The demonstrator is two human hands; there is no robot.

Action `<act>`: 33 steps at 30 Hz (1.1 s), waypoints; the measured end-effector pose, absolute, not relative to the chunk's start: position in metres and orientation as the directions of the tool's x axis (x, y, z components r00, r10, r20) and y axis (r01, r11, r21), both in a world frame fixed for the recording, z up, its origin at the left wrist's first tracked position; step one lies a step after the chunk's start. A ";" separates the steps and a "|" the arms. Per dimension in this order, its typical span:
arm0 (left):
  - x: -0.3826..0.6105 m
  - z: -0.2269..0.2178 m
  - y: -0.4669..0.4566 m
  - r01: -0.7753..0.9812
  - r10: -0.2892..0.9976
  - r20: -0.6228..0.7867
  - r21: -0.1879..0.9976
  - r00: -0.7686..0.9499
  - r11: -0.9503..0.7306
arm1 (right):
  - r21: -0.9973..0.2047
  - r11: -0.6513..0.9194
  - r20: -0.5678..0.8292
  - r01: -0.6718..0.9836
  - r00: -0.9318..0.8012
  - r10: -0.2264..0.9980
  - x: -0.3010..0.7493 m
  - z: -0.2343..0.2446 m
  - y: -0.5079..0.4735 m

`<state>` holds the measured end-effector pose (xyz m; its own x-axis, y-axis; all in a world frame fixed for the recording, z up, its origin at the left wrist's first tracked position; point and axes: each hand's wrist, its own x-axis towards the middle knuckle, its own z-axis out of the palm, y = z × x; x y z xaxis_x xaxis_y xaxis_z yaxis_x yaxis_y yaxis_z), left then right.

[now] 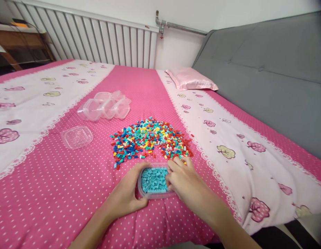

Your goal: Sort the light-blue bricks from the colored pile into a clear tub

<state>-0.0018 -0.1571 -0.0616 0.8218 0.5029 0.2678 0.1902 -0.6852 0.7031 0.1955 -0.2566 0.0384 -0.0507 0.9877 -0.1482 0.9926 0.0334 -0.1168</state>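
A small clear plastic container (160, 196) sits on the bed in front of me, filled with turquoise toy bricks (154, 180). My left hand (129, 192) is wrapped around its left end, thumb at the near side and fingers at the far side. Over the container's right end is my right hand (183, 176), its fingers curled and pressed together at the bricks. Whatever those fingers hold is hidden. Just beyond the container spreads a loose pile of mixed small bricks (150, 135) in red, blue, yellow, green, white and turquoise.
A clear lid (77, 137) lies flat left of the pile. Behind it are several clear empty containers (106, 105) grouped together. The pink dotted bedcover (72, 193) is soft and creased. A pink pillow (190, 79) lies near the grey headboard (264, 69); a radiator (98, 38) stands behind.
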 end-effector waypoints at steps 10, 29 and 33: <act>-0.002 -0.061 -0.157 0.200 0.511 0.258 0.706 0.820 -0.679 | -0.240 0.069 -0.154 0.968 -0.108 0.982 0.204 0.034 -0.255; -0.001 -0.058 -0.158 0.201 0.520 0.234 0.735 0.822 -0.648 | -0.018 0.090 -0.091 0.996 -0.091 0.992 0.193 0.041 -0.259; -0.001 -0.058 -0.158 0.194 0.517 0.238 0.736 0.823 -0.648 | -0.016 0.064 -0.110 0.998 -0.066 0.992 0.190 0.041 -0.258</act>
<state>-0.0012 -0.1579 -0.0578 0.8226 0.5166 0.2375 0.1943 -0.6481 0.7364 0.1897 -0.2578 0.0409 -0.0658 0.9917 -0.1102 0.9978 0.0644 -0.0162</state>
